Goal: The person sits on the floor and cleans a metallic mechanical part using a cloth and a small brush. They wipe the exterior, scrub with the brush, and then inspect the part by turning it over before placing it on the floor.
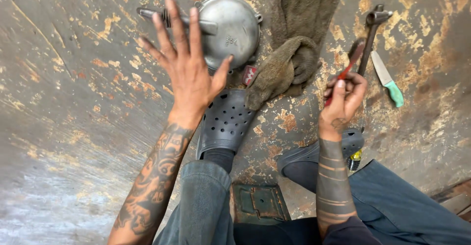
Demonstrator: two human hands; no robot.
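Head view: right hand (342,100) fingers pinch a red-handled brush (349,67); left hand (188,66) fingers spread wide, holding nothing, above a round grey metal cover (234,26). Around lie a brown rag (294,49), wrench (370,36) and green-handled knife (388,79) on the worn, rust-flecked floor (73,103)

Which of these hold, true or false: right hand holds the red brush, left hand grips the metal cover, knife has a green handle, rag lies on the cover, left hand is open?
1. The right hand holds the red-handled brush. True.
2. The left hand grips the round metal cover. False: it is raised above it, holding nothing.
3. The knife has a green handle. True.
4. The brown rag lies on the cover. False: it lies beside it on the floor.
5. The left hand is open. True.
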